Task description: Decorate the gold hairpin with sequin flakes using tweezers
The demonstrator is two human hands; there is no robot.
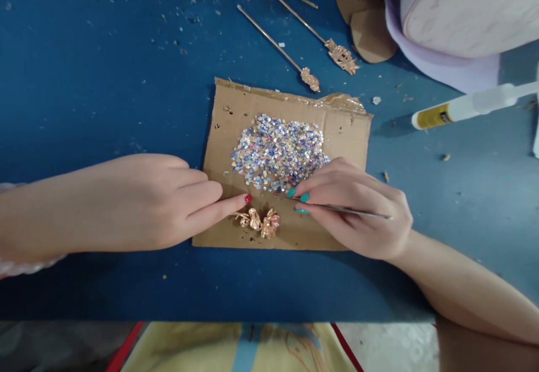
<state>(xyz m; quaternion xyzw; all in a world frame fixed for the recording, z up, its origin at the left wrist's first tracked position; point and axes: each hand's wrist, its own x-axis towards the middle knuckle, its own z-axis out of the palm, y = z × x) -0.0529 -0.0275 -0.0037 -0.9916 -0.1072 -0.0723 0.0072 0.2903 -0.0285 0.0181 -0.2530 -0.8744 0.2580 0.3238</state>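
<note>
One flat brown cardboard sheet (345,136) on a blue tabletop (105,91), with a heap of small shiny multicoloured chips (280,150) spread over its middle. My right hand (357,209), teal nails, pinches a thin grey metal tool (337,209) between fingertips; its tip is at the near edge of the chips, by a tiny reddish bit. My left hand (168,203) has fingers curled, index stretched right, red nail just beyond a gold-coloured flower-like metal ornament (255,220); can't tell if I grip its left end. Ornament lies near side of the cardboard, pinkish pieces at its right. Far side: two gold-coloured sticks with ornate heads (341,56). Far right: white bottle with yellow label (433,118).
</note>
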